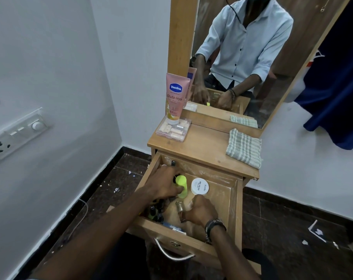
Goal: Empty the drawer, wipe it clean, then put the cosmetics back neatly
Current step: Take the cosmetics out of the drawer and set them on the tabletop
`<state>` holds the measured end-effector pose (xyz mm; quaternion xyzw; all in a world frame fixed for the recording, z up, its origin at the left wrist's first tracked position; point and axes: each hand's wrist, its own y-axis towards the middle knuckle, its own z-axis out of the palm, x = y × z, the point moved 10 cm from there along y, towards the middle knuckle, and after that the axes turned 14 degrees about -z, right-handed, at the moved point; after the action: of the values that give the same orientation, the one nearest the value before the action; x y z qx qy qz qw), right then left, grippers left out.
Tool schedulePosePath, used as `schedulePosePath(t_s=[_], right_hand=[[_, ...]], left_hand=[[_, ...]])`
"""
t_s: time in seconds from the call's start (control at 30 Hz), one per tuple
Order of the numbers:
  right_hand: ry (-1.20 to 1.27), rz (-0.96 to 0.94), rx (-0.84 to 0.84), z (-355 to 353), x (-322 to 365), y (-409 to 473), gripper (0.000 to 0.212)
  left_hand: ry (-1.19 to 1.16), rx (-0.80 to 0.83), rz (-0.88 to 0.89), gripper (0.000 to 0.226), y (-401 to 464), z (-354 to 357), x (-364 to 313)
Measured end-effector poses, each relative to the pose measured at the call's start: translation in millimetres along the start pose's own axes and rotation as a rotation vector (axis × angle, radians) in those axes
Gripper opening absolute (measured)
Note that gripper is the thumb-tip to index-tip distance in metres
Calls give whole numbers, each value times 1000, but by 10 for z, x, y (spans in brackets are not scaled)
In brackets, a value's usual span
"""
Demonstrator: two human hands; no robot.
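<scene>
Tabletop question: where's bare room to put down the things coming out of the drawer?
The bare tabletop between the clear organizer box and the striped cloth is free. In the drawer, the right side past the white jar is bare; the left, around both hands, is crowded.

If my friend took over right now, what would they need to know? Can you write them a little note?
Left hand: grips the neon-yellow bottle inside the open drawer.
Right hand: curled low in the drawer; what it holds is unclear.
On the tabletop: Vaseline tube, clear box, striped cloth.
In the drawer: white nail polish remover tub, dark small bottles.
Left: finish emptying, wipe, refill neatly.
</scene>
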<state>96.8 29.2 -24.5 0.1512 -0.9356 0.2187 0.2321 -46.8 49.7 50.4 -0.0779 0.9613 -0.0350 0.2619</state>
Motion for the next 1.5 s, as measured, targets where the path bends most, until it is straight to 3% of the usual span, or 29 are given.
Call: schedulePosePath(t_s=[0.1, 0.2, 0.4, 0.5, 0.6, 0.7, 0.77, 0.83, 1.0, 1.5], right_hand=[[-58, -15, -179, -280, 23, -17, 41], [-28, -155, -315, -492, 204, -43, 46], [9, -313, -381, -658, 458, -81, 25], [59, -302, -424, -737, 442, -33, 28], [85, -302, -500, -956, 526, -5, 30], [107, -352, -584, -1264, 749, 10, 32], [125, -378, -621, -1432, 933, 84, 35], [140, -394, -637, -1532, 1111, 221, 39], [201, -429, -590, -1531, 1496, 595, 42], [100, -433, -522, -1238, 1767, 1098, 34]], left_hand=[[-66, -59, 29, 39, -55, -63, -71], [-161, -87, 27, 37, -135, -103, -100], [-457, -38, 41, 28, -177, -195, -147], [-650, -145, -55, 10, -175, -445, 35], [-444, -278, -177, 15, -118, -576, 321], [-158, -220, -302, 26, -75, -457, 445], [-18, -207, -318, 19, -52, -380, 407], [76, -182, -336, 7, -12, -326, 360], [273, -94, -359, 22, 56, -165, 250], [411, -102, -374, 24, 78, -22, 200]])
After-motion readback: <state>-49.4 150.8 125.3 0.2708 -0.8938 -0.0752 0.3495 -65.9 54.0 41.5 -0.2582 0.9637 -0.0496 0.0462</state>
